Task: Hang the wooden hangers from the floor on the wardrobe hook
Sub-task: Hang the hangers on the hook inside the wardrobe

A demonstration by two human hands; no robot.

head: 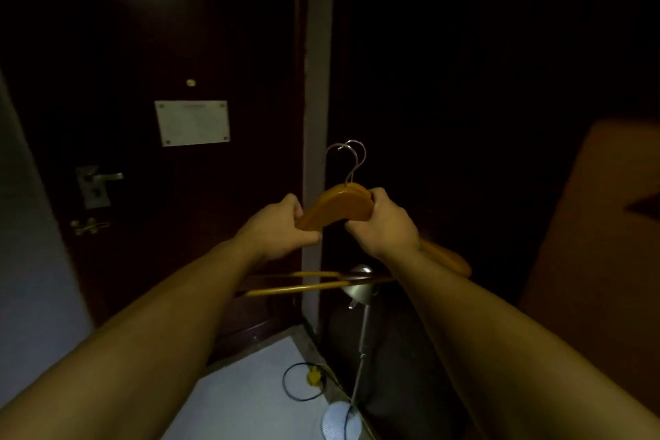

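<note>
Two wooden hangers [339,205] are stacked together and held up in front of me, their metal hooks [351,157] pointing upward. My left hand [278,229] grips the left shoulder of the hangers. My right hand [384,221] grips the right shoulder near the top. The hangers' lower bars [303,284] run below my wrists, and one right end [450,259] sticks out past my right wrist. The wardrobe on the right is very dark, and no hook shows in it.
A dark door [160,46] with a white plate [193,122], a handle [98,184] and a latch stands left. A pale post [316,82] divides door and wardrobe. A floor lamp [359,291] rises below the hangers, with a black cable [303,380] on the pale floor.
</note>
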